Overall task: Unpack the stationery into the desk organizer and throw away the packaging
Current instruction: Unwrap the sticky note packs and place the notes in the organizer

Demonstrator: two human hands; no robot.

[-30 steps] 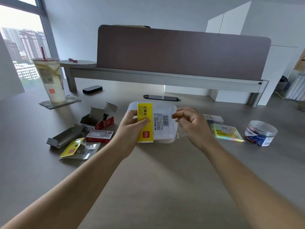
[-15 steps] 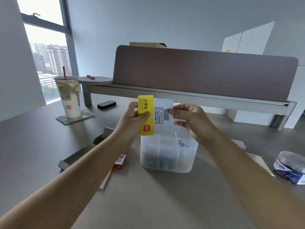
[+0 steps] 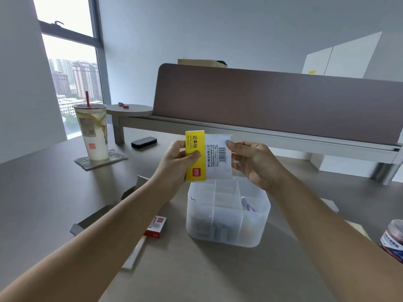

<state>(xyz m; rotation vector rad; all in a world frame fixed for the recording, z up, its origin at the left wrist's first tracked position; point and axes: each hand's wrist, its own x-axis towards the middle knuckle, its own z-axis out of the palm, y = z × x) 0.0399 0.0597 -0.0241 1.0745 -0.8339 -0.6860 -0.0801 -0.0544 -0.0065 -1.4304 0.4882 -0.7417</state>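
Observation:
A wrapped pack of sticky notes (image 3: 214,158), white with a yellow band and a barcode, is held up in the air above the desk organizer (image 3: 226,214). My left hand (image 3: 176,162) grips the yellow end, thumb on its front. My right hand (image 3: 253,162) pinches the white right edge of the pack. The organizer is a translucent white box with several compartments; small items lie in its lower cells and something purple shows in the right one.
A red and white staples box (image 3: 156,227) and open grey packaging (image 3: 102,216) lie left of the organizer. A round tub (image 3: 392,238) sits at the right edge. An iced drink cup (image 3: 92,131) on a coaster and a black device (image 3: 144,142) stand farther left.
Both hands have lifted the sticky-note pack off the desk level to above the organizer. The view has tilted upward, so the organizer now shows below the pack.

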